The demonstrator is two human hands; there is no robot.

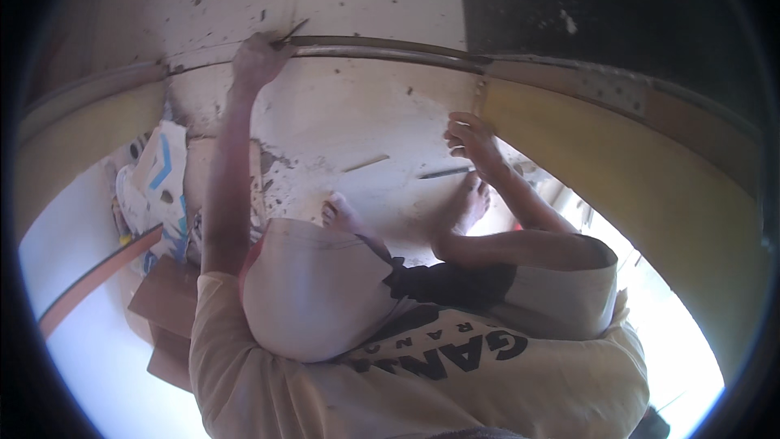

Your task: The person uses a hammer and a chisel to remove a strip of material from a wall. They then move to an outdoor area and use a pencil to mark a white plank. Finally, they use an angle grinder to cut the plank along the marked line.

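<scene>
My left hand [257, 61] reaches far forward and is shut on a thin dark tool [289, 32]. The tool's tip rests at the left end of a long metal strip [390, 50] that runs across the floor's threshold. My right hand [471, 145] hovers by the yellow frame [569, 126], fingers loosely apart, holding nothing that I can see. Just under it a dark thin rod [444, 172] lies on the floor; whether it touches the hand is unclear. My bare feet [470, 203] stand on the pale, stained floor [357, 114], with my knees bent.
A pale thin stick [366, 163] lies on the floor ahead of my feet. A heap of white and blue bags and papers [158, 175] sits at left. Brown cardboard pieces [162, 301] and an orange-brown strip [89, 280] lie nearer. Dark ground [585, 8] lies beyond the threshold.
</scene>
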